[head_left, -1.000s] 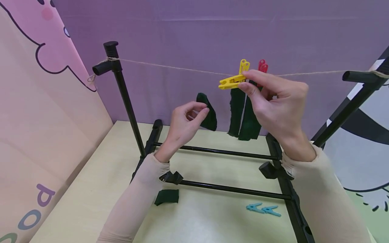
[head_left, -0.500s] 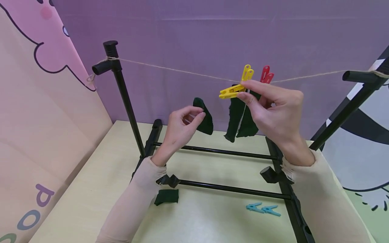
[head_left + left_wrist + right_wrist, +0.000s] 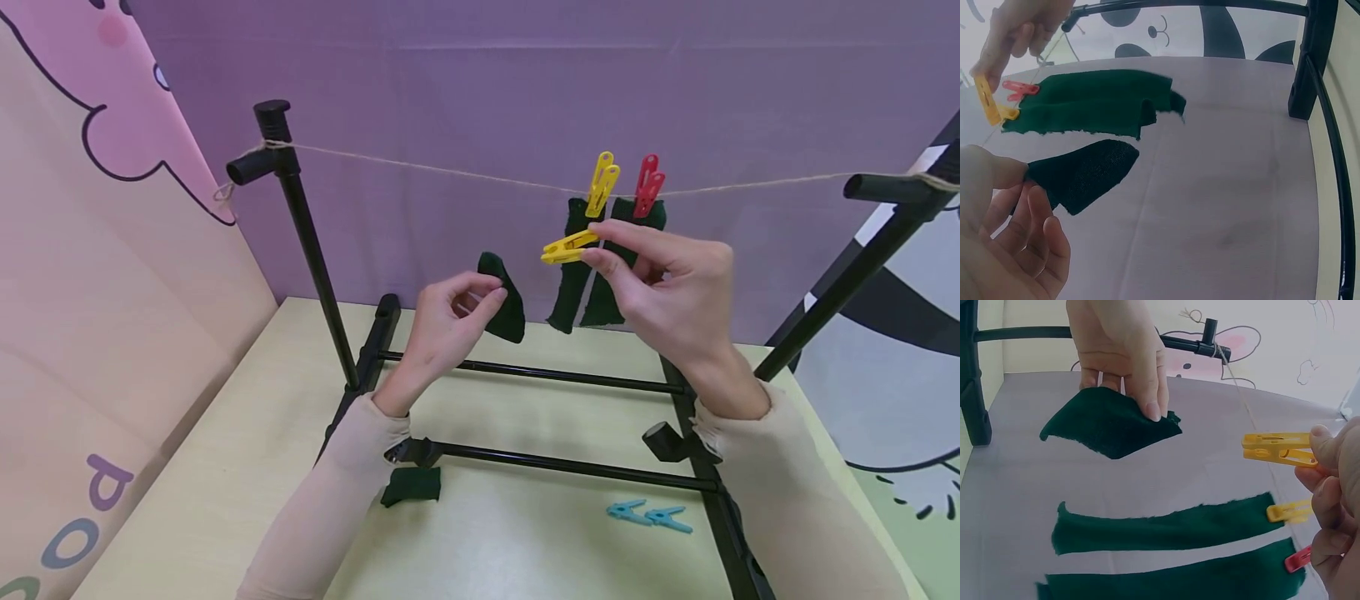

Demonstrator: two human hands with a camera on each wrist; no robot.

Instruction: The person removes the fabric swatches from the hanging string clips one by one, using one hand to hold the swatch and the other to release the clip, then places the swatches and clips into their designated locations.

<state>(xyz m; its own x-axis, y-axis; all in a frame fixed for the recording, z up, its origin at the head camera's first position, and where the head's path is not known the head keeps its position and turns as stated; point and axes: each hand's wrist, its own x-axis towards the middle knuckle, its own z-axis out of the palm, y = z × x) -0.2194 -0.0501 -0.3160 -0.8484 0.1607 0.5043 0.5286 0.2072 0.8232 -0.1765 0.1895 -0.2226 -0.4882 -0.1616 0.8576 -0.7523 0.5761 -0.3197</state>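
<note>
My left hand [image 3: 450,321] pinches a small dark green cloth [image 3: 506,304] between thumb and fingers, left of the hanging pieces and below the line. In the right wrist view that cloth [image 3: 1107,422] droops from the fingertips. My right hand [image 3: 671,304] pinches a yellow clothespin [image 3: 567,247] by its handle end, its tip pointing left. Behind it, two dark green cloth strips [image 3: 573,287] hang from the string [image 3: 450,172]. One is held by another yellow clothespin [image 3: 602,185], the other by a red clothespin [image 3: 648,187]. My right hand partly covers the strips.
A black frame [image 3: 311,258] carries the string between two uprights, with crossbars [image 3: 570,465] low over the pale table [image 3: 525,550]. A folded green cloth [image 3: 412,485] lies front left. Two light-blue clothespins [image 3: 649,516] lie front right. A purple backdrop [image 3: 420,92] stands behind.
My right hand has moved down and slightly left with the yellow clothespin, uncovering the pegs on the line. The left hand has lowered a little with its cloth. The hanging strips have swung slightly.
</note>
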